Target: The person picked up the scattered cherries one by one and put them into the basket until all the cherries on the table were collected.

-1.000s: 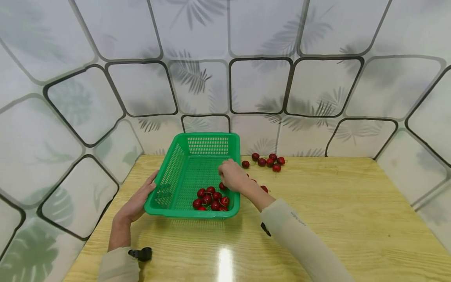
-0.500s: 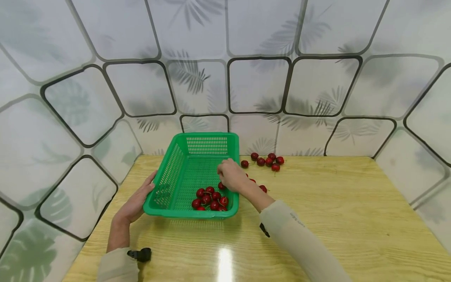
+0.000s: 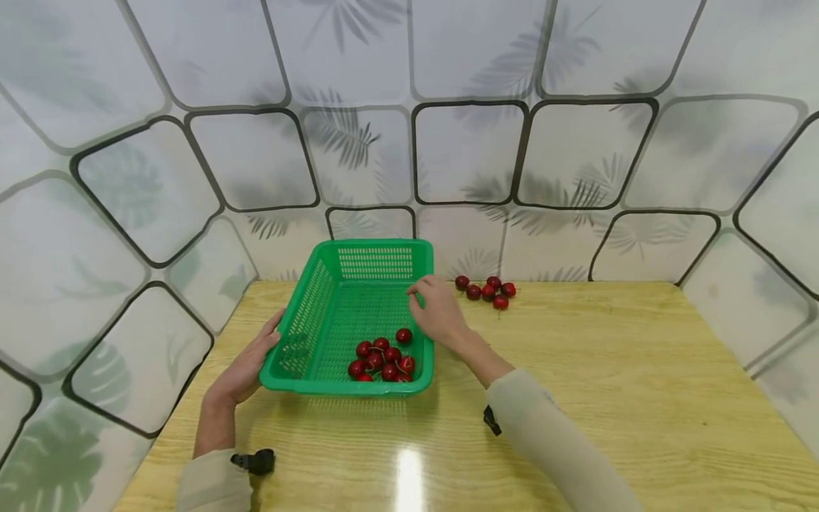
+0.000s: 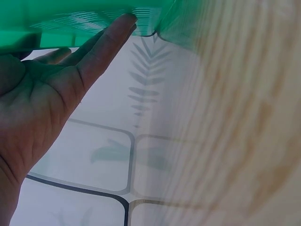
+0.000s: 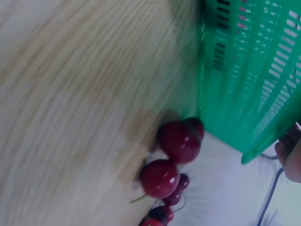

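Note:
A green plastic basket (image 3: pixel 345 387) with slotted walls stands on the wooden table. My left hand (image 3: pixel 248 366) rests against its left side; in the left wrist view the fingers (image 4: pixel 106 49) lie straight along the wall. Several dark red cherries (image 3: pixel 389 372) with stems are gathered at the basket's near right corner, and one cherry (image 3: pixel 404 336) sits just behind them. Over the right rim is my right hand (image 3: pixel 440 313), with its thumb and forefinger apart and no cherry showing between them. In the right wrist view its fingertips (image 5: pixel 292 162) are beside the rim.
Outside the basket, several more cherries (image 3: pixel 488 292) lie at the table's back edge, right of my right hand. The right wrist view shows cherries (image 5: pixel 160 179) close to the basket wall. A patterned wall covering (image 3: pixel 470 153) rises behind the table (image 3: pixel 614 384).
My right hand has lifted from inside the basket to its right rim, leaving a cherry behind. Its forearm now covers cherries that showed beside the basket. The left hand keeps its place.

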Demonstrator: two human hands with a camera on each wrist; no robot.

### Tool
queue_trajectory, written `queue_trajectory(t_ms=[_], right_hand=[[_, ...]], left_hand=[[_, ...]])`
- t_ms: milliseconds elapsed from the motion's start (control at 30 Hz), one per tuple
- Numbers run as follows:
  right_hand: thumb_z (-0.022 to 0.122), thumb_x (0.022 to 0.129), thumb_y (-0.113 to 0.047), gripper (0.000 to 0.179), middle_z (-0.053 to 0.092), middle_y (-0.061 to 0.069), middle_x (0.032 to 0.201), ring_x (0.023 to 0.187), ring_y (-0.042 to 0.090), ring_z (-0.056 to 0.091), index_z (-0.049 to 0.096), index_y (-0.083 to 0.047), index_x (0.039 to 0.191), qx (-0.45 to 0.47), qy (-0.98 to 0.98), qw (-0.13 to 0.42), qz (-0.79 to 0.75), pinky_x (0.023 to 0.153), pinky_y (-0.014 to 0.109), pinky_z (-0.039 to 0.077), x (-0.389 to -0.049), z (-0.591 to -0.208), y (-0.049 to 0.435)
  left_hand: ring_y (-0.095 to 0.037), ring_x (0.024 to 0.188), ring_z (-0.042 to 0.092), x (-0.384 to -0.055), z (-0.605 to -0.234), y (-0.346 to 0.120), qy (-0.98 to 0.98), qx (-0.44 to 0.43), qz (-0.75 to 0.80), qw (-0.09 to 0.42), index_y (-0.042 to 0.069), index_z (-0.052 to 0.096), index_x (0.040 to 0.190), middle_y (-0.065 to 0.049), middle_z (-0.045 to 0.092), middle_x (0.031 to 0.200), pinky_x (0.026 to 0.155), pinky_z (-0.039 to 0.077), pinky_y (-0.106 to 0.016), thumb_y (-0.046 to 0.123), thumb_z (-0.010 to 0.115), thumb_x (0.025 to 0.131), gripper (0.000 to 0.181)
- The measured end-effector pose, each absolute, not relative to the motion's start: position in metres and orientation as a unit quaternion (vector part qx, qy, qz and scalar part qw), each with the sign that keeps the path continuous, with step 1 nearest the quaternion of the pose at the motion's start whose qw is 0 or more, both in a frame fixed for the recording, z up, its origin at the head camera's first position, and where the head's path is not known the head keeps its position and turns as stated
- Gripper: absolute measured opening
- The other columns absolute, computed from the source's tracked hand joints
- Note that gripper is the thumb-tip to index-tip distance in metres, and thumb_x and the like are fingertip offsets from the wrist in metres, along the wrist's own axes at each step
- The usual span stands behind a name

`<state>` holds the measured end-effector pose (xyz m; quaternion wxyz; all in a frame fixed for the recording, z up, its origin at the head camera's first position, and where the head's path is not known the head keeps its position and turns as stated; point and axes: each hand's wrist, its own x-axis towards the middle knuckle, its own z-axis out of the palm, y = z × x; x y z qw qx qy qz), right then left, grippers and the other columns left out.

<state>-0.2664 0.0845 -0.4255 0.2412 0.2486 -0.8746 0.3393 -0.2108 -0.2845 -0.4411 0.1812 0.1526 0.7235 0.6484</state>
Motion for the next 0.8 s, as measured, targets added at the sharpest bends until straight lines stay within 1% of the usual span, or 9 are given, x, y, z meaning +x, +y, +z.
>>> queue_trajectory(t_ms=[67, 167, 300, 433, 533, 633, 767, 800], right_hand=[[0.06, 0.091, 0.002, 0.013, 0.068, 0.015, 0.095, 0.094, 0.033, 0.062, 0.073, 0.003, 0.092, 0.221, -0.872, 0.255, 0.355, 0.086, 0.044, 0.05, -0.269, -0.428, 0.096], [0.058, 0.092, -0.003, 0.016, 0.068, 0.015, 0.099, 0.096, 0.034, 0.06, 0.074, 0.001, 0.096, 0.16, -0.885, 0.244, 0.362, 0.079, 0.046, 0.052, -0.271, -0.431, 0.118], [0.054, 0.095, -0.009, 0.022, 0.067, 0.015, 0.104, 0.095, 0.033, 0.062, 0.073, -0.001, 0.103, 0.077, -0.914, 0.197, 0.345, 0.074, 0.046, 0.053, -0.274, -0.441, 0.152], [0.051, 0.095, -0.009, 0.026, 0.066, 0.017, 0.106, 0.09, 0.031, 0.064, 0.07, 0.0, 0.11, 0.019, -0.944, 0.131, 0.301, 0.069, 0.044, 0.053, -0.273, -0.452, 0.185], [0.05, 0.094, -0.007, 0.029, 0.067, 0.018, 0.109, 0.088, 0.032, 0.065, 0.069, 0.001, 0.114, 0.0, -0.961, 0.076, 0.268, 0.065, 0.044, 0.053, -0.27, -0.457, 0.201], [0.05, 0.093, -0.007, 0.031, 0.067, 0.02, 0.114, 0.093, 0.035, 0.066, 0.07, -0.001, 0.116, 0.001, -0.971, 0.029, 0.237, 0.067, 0.047, 0.054, -0.267, -0.461, 0.209], [0.052, 0.094, -0.009, 0.03, 0.066, 0.02, 0.117, 0.098, 0.037, 0.065, 0.07, -0.002, 0.116, 0.014, -0.979, 0.0, 0.203, 0.071, 0.05, 0.054, -0.265, -0.464, 0.212], [0.052, 0.094, -0.009, 0.029, 0.067, 0.019, 0.115, 0.096, 0.036, 0.066, 0.07, -0.002, 0.115, 0.015, -0.98, -0.002, 0.198, 0.07, 0.049, 0.054, -0.265, -0.465, 0.212]], left_hand=[[-0.01, 0.099, 0.061, -0.211, -0.441, -0.284, 0.724, 0.151, 0.648, 0.181, 0.016, -0.015, 0.159, -0.024, -0.001, 0.16, 0.085, 0.05, -0.024, 0.037, 0.023, 0.111, 0.065], [-0.011, 0.099, 0.061, -0.211, -0.44, -0.283, 0.725, 0.149, 0.648, 0.182, 0.015, -0.015, 0.159, -0.024, -0.001, 0.159, 0.085, 0.05, -0.024, 0.037, 0.023, 0.111, 0.065], [-0.009, 0.102, 0.06, -0.21, -0.44, -0.283, 0.729, 0.147, 0.644, 0.18, 0.013, -0.016, 0.158, -0.024, -0.003, 0.16, 0.086, 0.05, -0.023, 0.037, 0.023, 0.111, 0.066], [-0.007, 0.106, 0.058, -0.21, -0.439, -0.284, 0.733, 0.146, 0.641, 0.177, 0.014, -0.015, 0.159, -0.024, -0.004, 0.161, 0.088, 0.048, -0.022, 0.038, 0.023, 0.111, 0.065], [-0.006, 0.108, 0.057, -0.209, -0.439, -0.284, 0.735, 0.146, 0.638, 0.176, 0.014, -0.015, 0.159, -0.025, -0.005, 0.161, 0.088, 0.048, -0.021, 0.038, 0.023, 0.111, 0.066], [-0.005, 0.11, 0.055, -0.209, -0.438, -0.284, 0.737, 0.148, 0.636, 0.173, 0.012, -0.015, 0.159, -0.026, -0.005, 0.161, 0.088, 0.047, -0.02, 0.038, 0.024, 0.111, 0.066], [-0.005, 0.11, 0.055, -0.209, -0.438, -0.282, 0.739, 0.148, 0.635, 0.171, 0.011, -0.014, 0.158, -0.026, -0.004, 0.161, 0.088, 0.047, -0.02, 0.038, 0.024, 0.111, 0.066], [-0.006, 0.109, 0.056, -0.209, -0.438, -0.282, 0.738, 0.149, 0.635, 0.173, 0.011, -0.014, 0.159, -0.026, -0.004, 0.161, 0.088, 0.048, -0.02, 0.038, 0.023, 0.111, 0.066]])
